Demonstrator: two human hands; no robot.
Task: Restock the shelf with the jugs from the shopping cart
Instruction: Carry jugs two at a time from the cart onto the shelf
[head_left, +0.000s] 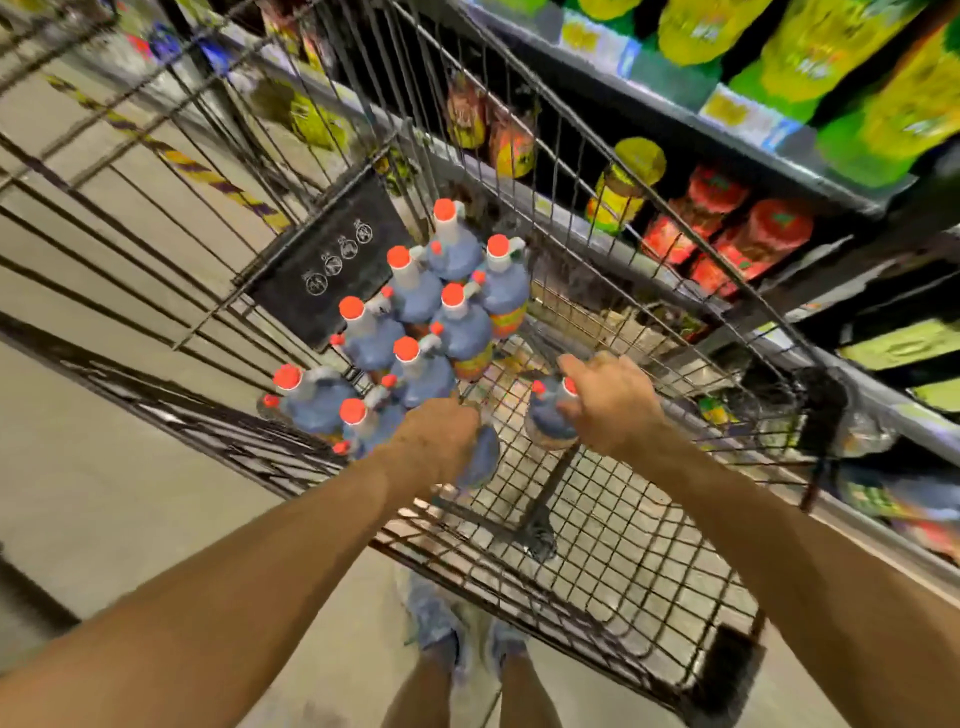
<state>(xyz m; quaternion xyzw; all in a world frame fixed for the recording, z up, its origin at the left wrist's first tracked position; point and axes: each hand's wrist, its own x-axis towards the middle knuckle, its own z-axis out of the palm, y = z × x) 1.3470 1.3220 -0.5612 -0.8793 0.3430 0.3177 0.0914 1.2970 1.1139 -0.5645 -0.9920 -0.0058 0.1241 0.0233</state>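
Both arms stretch down into the shopping cart (649, 545). The left hand (439, 441) curls round the near jug (485, 460), and the right hand (615, 408) clasps the second jug (545, 421), beside the remaining jugs (415, 312) standing upright.

The left hand (441, 441) covers the cap and neck of the left jug (484, 460), leaving only a blue shoulder visible. The right hand (613, 405) hides much of the right jug (545, 423), and its fingertips are out of sight behind it. Blur smears the shelf packages (810, 47) and price tags (727, 109), so no print is readable. The icons on the black flap (311, 306) are too small to make out. Both forearms run off the bottom edge.
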